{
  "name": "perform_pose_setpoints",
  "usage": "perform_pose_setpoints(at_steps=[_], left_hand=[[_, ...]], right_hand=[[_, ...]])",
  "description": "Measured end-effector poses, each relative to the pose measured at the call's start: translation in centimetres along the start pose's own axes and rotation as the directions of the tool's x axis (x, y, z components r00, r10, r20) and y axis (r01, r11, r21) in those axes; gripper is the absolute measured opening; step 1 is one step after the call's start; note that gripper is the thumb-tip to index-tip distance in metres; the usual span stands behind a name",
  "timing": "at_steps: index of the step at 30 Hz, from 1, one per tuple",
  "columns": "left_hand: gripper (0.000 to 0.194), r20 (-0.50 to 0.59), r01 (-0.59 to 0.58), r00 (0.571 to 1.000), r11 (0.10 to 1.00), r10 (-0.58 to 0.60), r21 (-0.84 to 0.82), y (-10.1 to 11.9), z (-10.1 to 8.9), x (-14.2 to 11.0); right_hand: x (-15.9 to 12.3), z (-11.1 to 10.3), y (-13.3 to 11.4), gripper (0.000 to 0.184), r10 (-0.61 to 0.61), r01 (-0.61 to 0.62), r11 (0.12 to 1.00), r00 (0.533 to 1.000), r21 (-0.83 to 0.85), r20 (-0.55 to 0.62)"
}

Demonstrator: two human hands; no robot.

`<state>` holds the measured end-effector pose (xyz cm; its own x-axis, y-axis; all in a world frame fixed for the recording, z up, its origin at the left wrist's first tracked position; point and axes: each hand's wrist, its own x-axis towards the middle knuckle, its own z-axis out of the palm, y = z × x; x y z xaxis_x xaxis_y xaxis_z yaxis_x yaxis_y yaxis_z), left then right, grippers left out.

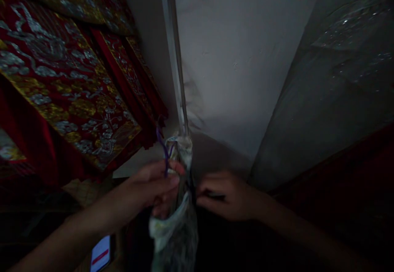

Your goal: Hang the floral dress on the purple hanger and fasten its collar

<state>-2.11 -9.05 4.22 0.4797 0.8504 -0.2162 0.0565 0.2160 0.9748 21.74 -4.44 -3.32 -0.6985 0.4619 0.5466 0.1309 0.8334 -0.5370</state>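
Observation:
A pale, patterned cloth garment [175, 235] hangs in front of me, its top gathered near the foot of a metal pole. My left hand [160, 187] is closed at the garment's left side. Between its thumb and fingers rises a thin purple wire hanger [166, 157], partly hidden by the hand and cloth. On the opposite side, my right hand [223, 196] has its fingers pinched together beside a dark strip at the garment's edge. Blur and darkness hide what those fingertips hold.
Red cloth with gold and silver embroidery [67, 74] hangs at left. A metal pole [175, 50] runs down a pale wall [240, 50]. Clear plastic sheeting [347, 29] covers the right side. A lit phone [101, 253] lies at lower left.

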Motion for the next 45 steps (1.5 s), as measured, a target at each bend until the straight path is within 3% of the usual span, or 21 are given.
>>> perform_pose_setpoints(at_steps=[2, 4, 7, 9, 10, 12, 15, 16, 17, 18, 21, 22, 25, 28, 32, 35, 38, 39, 40, 42, 45], left_hand=[[0.030, 0.003, 0.063, 0.998, 0.981, -0.064, 0.182, -0.5, -1.1, -2.4], [0.028, -0.100, 0.032, 0.995, 0.920, 0.008, 0.391, -0.4, -2.5, -3.8], [0.033, -0.203, -0.061, 0.954, 0.802, 0.222, 0.594, 0.3, -5.3, -3.3], [0.032, -0.230, -0.104, 0.912, 0.734, 0.339, 0.671, 0.8, -7.2, -1.8], [0.030, -0.245, -0.137, 0.873, 0.695, 0.421, 0.706, 0.9, -8.1, -1.0], [0.032, -0.280, -0.199, 0.706, 0.562, 0.650, 0.803, 0.9, -9.2, 0.4], [0.030, -0.217, -0.146, 0.326, 0.276, 0.920, 0.950, 0.1, -9.3, 1.1], [0.022, -0.173, -0.117, 0.260, 0.209, 0.950, 0.971, -0.5, -9.0, 1.2], [0.016, -0.135, -0.114, 0.254, 0.168, 0.958, 0.979, -1.1, -8.6, 1.3], [0.015, -0.109, -0.135, 0.307, 0.156, 0.946, 0.978, -1.9, -8.2, 1.5], [0.038, -0.080, -0.208, 0.626, 0.266, 0.776, 0.941, -4.4, -7.3, 3.3], [0.049, -0.082, -0.205, 0.708, 0.315, 0.702, 0.927, -5.3, -7.0, 4.2], [0.069, -0.092, -0.151, 0.844, 0.398, 0.529, 0.905, -7.5, -6.3, 7.0], [0.059, -0.082, -0.083, 0.919, 0.392, 0.386, 0.916, -9.6, -5.5, 9.1], [0.030, -0.053, -0.057, 0.962, 0.384, 0.269, 0.921, -12.5, -3.7, 9.9], [0.031, -0.100, -0.057, 0.948, 0.469, 0.303, 0.881, -14.6, -1.9, 9.3], [0.032, -0.226, -0.069, 0.901, 0.638, 0.370, 0.767, -16.3, -0.1, 8.3], [0.032, -0.257, -0.084, 0.889, 0.686, 0.379, 0.723, -16.7, 0.5, 8.1], [0.032, -0.272, -0.103, 0.882, 0.722, 0.384, 0.684, -16.9, 1.0, 7.9], [0.030, -0.294, -0.130, 0.872, 0.765, 0.391, 0.630, -17.0, 1.8, 7.5], [0.027, -0.332, -0.151, 0.850, 0.792, 0.410, 0.591, -16.5, 2.6, 7.1]], right_hand=[[0.4, -0.8, 2.9, 0.012, 0.084, -0.111, 0.991, 0.950, -0.076, -0.300], [0.5, -1.6, 5.1, 0.026, 0.151, -0.199, 0.978, 0.883, -0.063, -0.444], [0.1, -1.7, 6.2, 0.034, 0.307, -0.278, 0.948, 0.928, 0.158, -0.212], [0.1, -1.7, 5.9, 0.049, 0.412, -0.380, 0.868, 0.911, 0.320, -0.037], [0.4, -1.8, 5.8, 0.052, 0.467, -0.423, 0.818, 0.884, 0.390, -0.020], [1.7, -2.8, 5.7, 0.050, 0.579, -0.448, 0.725, 0.808, 0.523, -0.111], [5.4, -5.9, 6.5, 0.047, 0.658, -0.351, 0.673, 0.685, 0.651, -0.312], [6.7, -7.1, 6.8, 0.045, 0.655, -0.312, 0.684, 0.661, 0.659, -0.366], [7.9, -8.3, 7.0, 0.043, 0.643, -0.281, 0.702, 0.646, 0.655, -0.412], [8.8, -9.3, 7.3, 0.041, 0.627, -0.257, 0.723, 0.633, 0.641, -0.453], [9.1, -10.9, 8.0, 0.037, 0.590, -0.221, 0.778, 0.582, 0.588, -0.560], [8.4, -10.9, 8.2, 0.037, 0.586, -0.215, 0.785, 0.561, 0.581, -0.585], [4.6, -9.6, 8.9, 0.041, 0.615, -0.241, 0.773, 0.510, 0.587, -0.602], [1.4, -8.1, 9.4, 0.046, 0.655, -0.319, 0.750, 0.483, 0.580, -0.581], [1.0, -8.6, 10.2, 0.044, 0.588, -0.405, 0.804, 0.427, 0.436, -0.687], [0.5, -8.4, 10.2, 0.036, 0.461, -0.471, 0.837, 0.335, 0.278, -0.822], [-2.6, -3.5, 9.0, 0.027, 0.344, -0.474, 0.850, 0.173, 0.228, -0.923], [-4.1, -0.8, 8.4, 0.022, 0.371, -0.466, 0.839, 0.111, 0.281, -0.922], [-5.5, 2.3, 7.8, 0.020, 0.454, -0.453, 0.811, 0.089, 0.370, -0.887], [-7.8, 8.4, 6.7, 0.019, 0.619, -0.482, 0.729, 0.160, 0.486, -0.769], [-8.5, 13.6, 5.7, 0.022, 0.709, -0.467, 0.705, 0.469, 0.534, -0.526]])
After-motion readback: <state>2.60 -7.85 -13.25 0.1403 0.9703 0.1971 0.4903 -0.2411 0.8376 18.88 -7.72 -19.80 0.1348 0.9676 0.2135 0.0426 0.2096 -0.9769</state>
